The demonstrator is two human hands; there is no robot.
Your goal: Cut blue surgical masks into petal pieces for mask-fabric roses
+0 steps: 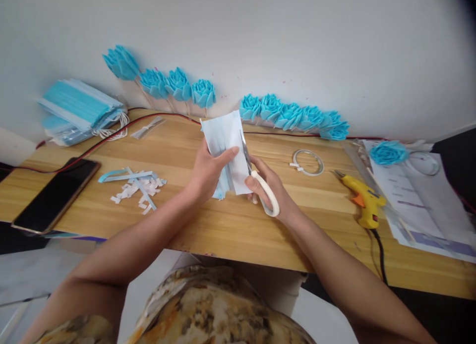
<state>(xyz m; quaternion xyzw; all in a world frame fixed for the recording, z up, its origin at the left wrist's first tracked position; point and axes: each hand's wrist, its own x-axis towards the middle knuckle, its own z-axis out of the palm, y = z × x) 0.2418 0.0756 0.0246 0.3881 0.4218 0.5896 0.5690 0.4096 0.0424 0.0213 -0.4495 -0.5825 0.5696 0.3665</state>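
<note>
Your left hand (208, 173): fingers pinching an opened face mask (226, 150), held upright above the wooden tabletop (223, 225); your right hand (273, 190): fingers closed through white-handled scissors (256, 178), blades at the mask's right edge; yellow glue gun (364, 200) well apart, right

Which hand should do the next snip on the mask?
Probably the right hand. It already holds the white-handled scissors, whose blades lie along the right edge of the opened face mask. The left hand is pinching the mask upright, so it looks better placed to steady it.
</note>
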